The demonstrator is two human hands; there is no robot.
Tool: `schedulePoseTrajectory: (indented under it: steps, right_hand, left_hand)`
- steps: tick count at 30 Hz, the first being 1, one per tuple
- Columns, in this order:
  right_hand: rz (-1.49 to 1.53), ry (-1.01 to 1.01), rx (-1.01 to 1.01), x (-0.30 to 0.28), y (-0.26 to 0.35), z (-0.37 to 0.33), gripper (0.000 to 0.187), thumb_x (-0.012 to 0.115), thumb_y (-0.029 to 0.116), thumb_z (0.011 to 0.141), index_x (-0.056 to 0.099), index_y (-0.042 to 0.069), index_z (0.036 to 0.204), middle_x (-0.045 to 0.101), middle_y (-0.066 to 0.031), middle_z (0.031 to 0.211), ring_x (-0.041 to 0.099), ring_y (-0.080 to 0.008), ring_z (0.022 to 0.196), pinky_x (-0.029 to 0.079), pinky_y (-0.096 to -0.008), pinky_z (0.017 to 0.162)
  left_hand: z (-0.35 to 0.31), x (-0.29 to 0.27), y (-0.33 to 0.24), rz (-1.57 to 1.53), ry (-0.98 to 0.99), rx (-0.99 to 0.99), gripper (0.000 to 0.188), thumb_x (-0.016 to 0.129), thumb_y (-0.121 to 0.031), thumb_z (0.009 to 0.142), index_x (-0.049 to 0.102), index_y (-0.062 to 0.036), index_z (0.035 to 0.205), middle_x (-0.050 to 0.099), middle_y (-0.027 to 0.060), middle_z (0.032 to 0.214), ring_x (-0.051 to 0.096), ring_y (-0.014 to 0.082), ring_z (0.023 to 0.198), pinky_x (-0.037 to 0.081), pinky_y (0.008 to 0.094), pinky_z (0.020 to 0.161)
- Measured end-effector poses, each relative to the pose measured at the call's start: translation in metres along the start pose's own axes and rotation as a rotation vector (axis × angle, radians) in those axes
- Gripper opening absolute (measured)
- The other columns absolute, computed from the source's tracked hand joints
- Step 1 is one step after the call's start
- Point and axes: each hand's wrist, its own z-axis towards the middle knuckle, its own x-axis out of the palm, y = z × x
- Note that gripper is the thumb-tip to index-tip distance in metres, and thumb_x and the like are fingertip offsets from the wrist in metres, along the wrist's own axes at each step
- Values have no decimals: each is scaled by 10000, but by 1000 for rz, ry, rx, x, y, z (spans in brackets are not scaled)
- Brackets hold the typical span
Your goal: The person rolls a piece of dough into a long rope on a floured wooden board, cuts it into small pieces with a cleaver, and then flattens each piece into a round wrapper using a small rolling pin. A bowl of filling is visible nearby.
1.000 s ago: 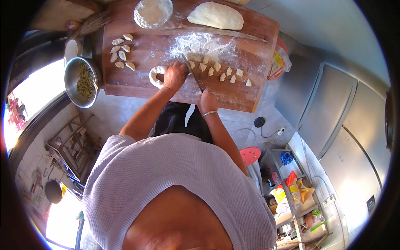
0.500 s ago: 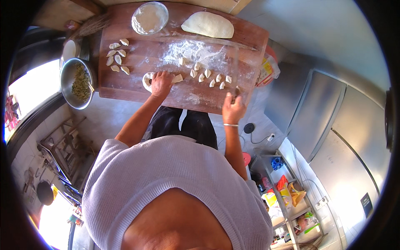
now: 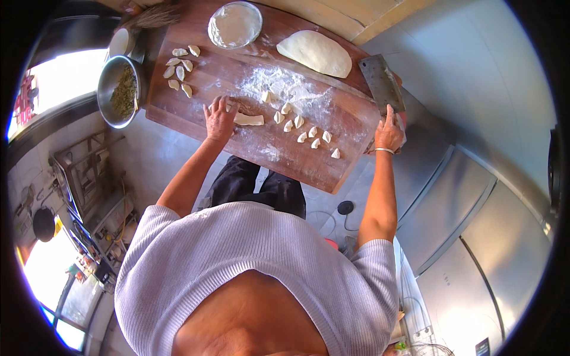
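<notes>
My left hand (image 3: 220, 123) lies over the near left part of a wooden board with its fingers spread. A short dough rope (image 3: 248, 120) sticks out to the right from beside it; whatever lies under the palm is hidden. My right hand (image 3: 389, 134) grips a cleaver (image 3: 382, 82) by its handle, and the broad grey blade lies flat at the board's far right edge. Several small cut dough pieces (image 3: 299, 121) are scattered between the two hands, near a patch of flour (image 3: 291, 83).
Several shaped dough pieces (image 3: 169, 72) sit at the board's (image 3: 332, 172) left. A glass bowl of flour (image 3: 235, 25) and a large dough lump (image 3: 314, 52) stand at the back. A metal bowl of chopped filling (image 3: 123, 92) is left of the board, beside a whisk broom (image 3: 151, 16).
My right hand has carried the cleaver from the cut pieces out to the board's far right edge. My left fingers have spread over the dough. The whole view has turned.
</notes>
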Motion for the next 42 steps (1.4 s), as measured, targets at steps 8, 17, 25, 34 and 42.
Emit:
schedulePoseTrajectory:
  steps: [8, 17, 25, 34, 42]
  right_hand:
    - [107, 74, -123, 24, -15, 16, 684, 671, 16, 772, 417, 173, 1387, 587, -203, 1246, 588, -389, 1085, 480, -474, 904]
    - [-188, 90, -86, 4, 17, 13, 487, 695, 144, 770, 524, 142, 1225, 549, -132, 1234, 593, -337, 1030, 512, -484, 799]
    - [676, 87, -420, -16, 153, -31, 491, 738, 111, 701, 565, 51, 1156, 620, -178, 1096, 588, -347, 1041, 485, -442, 883]
    - [1020, 280, -584, -18, 280, -18, 472, 729, 218, 697, 573, 74, 1119, 655, -173, 983, 640, -353, 911, 502, -434, 786]
    - [446, 280, -595, -25, 186, 18, 168, 616, 238, 821, 574, 78, 848, 645, -171, 721, 648, -377, 674, 513, -491, 581]
  left_hand:
    - [6, 0, 11, -336, -58, -247, 324, 578, 10, 761, 681, -159, 1018, 527, 119, 1276, 517, 355, 1174, 493, 409, 925]
    - [28, -22, 44, -1523, 244, -291, 371, 525, 123, 727, 613, -103, 1007, 621, 38, 1068, 573, 186, 1018, 476, 323, 859]
    - [29, -67, 26, -1527, 353, -178, 252, 619, -126, 806, 597, -87, 1053, 599, 40, 990, 557, 163, 942, 453, 322, 855]
    - [69, -168, -27, -1291, 560, 71, 241, 638, -74, 800, 583, -42, 1032, 572, 23, 821, 558, 141, 695, 462, 292, 638]
    - [120, -153, -32, -381, 434, 307, 406, 825, -150, 628, 656, -105, 994, 687, 115, 909, 650, 326, 890, 491, 429, 754]
